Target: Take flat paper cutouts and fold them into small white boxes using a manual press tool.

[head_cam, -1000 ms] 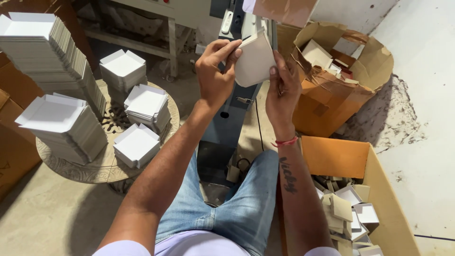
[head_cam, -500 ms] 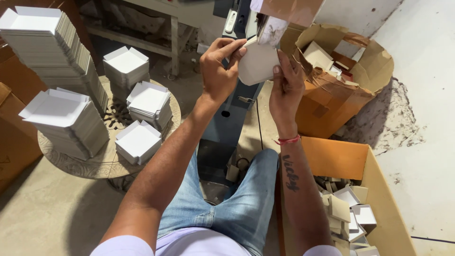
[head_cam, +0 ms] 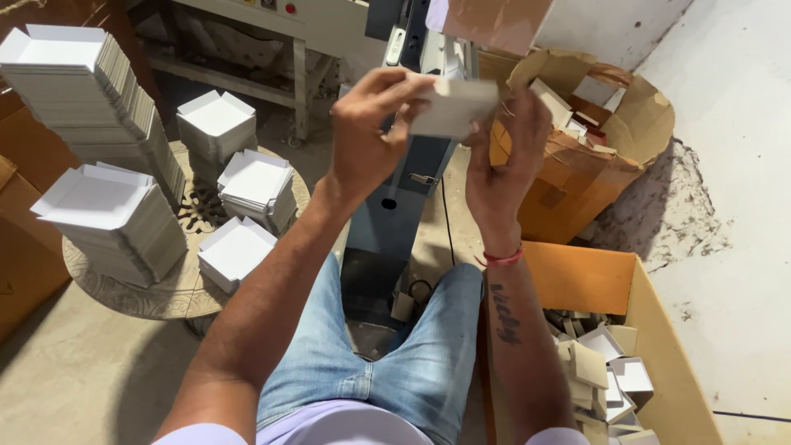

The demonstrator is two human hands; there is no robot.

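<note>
Fingers [head_cam: 394, 82] of the left hand [head_cam: 371, 140] pinch one end of a small white cardboard box [head_cam: 453, 107]; the right hand [head_cam: 503, 156] grips the other, fingers curled around it. The box is raised before a blue-grey machine [head_cam: 395, 206], seemingly half-folded. Stacks of white box blanks [head_cam: 107, 214] sit on the round table [head_cam: 165, 292] at left.

- At the left of the frame, beside my knee, stands a round table [head_cam: 156, 298].
- On it lie five stacks of white card blanks [head_cam: 107, 216].
- The floor [head_cam: 74, 379] carries two open cartons: one upper right [head_cam: 577, 177], one lower right [head_cam: 659, 330].
</note>
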